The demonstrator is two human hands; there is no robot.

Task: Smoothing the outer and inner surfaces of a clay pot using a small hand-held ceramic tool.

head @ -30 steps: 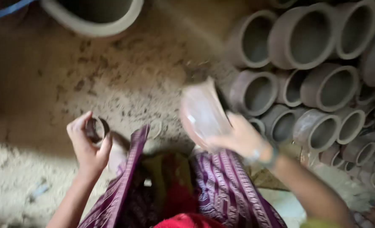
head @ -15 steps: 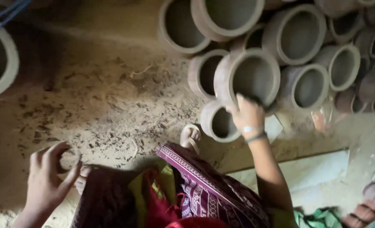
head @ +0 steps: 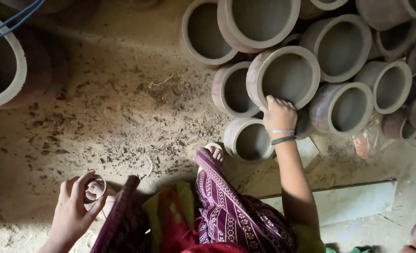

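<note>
One clay pot, stacked among others: stiff, brittle, likely heavy. Right hand fingers curl over its lower rim; left hand loosely pinches a small ring.

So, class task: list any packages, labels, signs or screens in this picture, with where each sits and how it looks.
No labels, signs or screens show.
One possible package: a crumpled reddish wrapper on the floor, below the clay pots, right of the right hand.

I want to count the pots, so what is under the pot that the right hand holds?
The right hand grips the pot, which lies on other clay pots. How they touch beneath it is hidden.
</note>
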